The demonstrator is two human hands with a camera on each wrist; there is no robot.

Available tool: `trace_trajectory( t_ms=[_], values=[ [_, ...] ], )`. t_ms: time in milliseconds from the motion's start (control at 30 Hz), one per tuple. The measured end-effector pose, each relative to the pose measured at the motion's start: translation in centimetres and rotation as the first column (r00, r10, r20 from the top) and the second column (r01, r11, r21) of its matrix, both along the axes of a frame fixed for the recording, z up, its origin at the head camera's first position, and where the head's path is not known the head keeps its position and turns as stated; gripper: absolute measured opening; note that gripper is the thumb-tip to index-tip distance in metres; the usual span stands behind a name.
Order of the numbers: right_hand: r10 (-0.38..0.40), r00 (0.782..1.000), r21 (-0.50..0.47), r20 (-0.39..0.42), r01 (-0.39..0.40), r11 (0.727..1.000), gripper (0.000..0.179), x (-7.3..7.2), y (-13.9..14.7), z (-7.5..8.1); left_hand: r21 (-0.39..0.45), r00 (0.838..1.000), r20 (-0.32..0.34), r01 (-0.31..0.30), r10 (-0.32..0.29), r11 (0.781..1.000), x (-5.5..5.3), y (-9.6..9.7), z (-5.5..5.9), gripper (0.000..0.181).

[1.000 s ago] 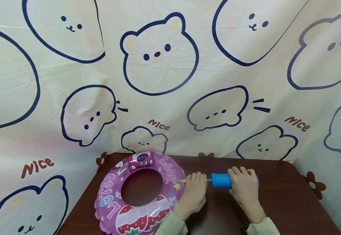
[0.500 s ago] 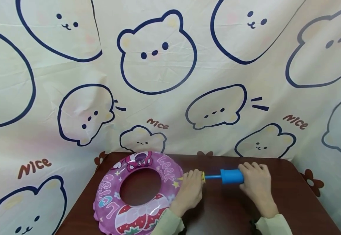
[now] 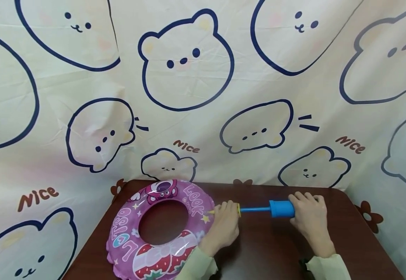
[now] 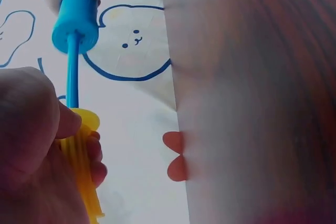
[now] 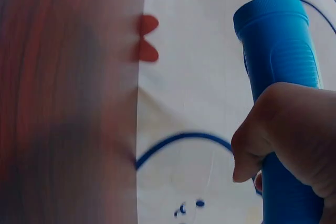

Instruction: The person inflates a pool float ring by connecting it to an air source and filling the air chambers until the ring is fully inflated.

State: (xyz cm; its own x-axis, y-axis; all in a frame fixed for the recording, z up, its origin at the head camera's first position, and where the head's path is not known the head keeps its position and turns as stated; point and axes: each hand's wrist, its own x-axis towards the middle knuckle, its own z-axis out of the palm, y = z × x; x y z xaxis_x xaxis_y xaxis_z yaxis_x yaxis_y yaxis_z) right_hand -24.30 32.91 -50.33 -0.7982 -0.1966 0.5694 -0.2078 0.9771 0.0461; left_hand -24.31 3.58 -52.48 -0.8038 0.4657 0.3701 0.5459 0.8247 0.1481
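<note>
A hand air pump with a blue barrel [image 3: 281,209], a thin blue rod [image 3: 255,209] and a yellow handle end [image 4: 81,156] spans both hands. My left hand [image 3: 225,223] grips the yellow part, its thumb and fingers wrapped around it in the left wrist view. My right hand [image 3: 309,217] holds the blue barrel, fingers curled round it, as the right wrist view also shows. The rod is drawn well out between them. A yellow tip [image 3: 211,212] pokes out left of my left hand, over the purple inflatable swim ring [image 3: 119,229]; whether it touches the ring I cannot tell.
The ring lies on the left of a dark brown wooden table [image 3: 349,241]. Behind and beside the table hangs a pale cloth [image 3: 258,167] with bear drawings. Table edges run close to the cloth at the back.
My right hand has moved right with the blue barrel, so more rod shows. My left hand stays on the yellow part near the ring. The whole view has shifted slightly.
</note>
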Motion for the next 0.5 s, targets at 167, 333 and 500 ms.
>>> trace_trajectory(
  t_ms=[167,333,500],
  values=[
    [0.022,1.000,0.017,0.005,-0.022,1.000,0.064,-0.3,-2.2,-0.4,-0.070,0.999,-0.035,-0.016,0.014,0.997,-0.2,0.2,-0.2,0.027],
    [0.032,0.999,0.041,0.018,-0.032,0.999,0.064,-0.3,-4.2,-1.2,-0.108,0.999,-0.051,-0.008,0.002,0.994,0.1,0.4,-0.3,0.035],
    [0.050,0.999,0.062,-0.022,-0.049,0.997,0.063,-0.1,-6.1,-2.0,-0.107,0.999,-0.044,0.003,-0.007,0.994,0.4,0.7,-0.2,0.036]
  ],
)
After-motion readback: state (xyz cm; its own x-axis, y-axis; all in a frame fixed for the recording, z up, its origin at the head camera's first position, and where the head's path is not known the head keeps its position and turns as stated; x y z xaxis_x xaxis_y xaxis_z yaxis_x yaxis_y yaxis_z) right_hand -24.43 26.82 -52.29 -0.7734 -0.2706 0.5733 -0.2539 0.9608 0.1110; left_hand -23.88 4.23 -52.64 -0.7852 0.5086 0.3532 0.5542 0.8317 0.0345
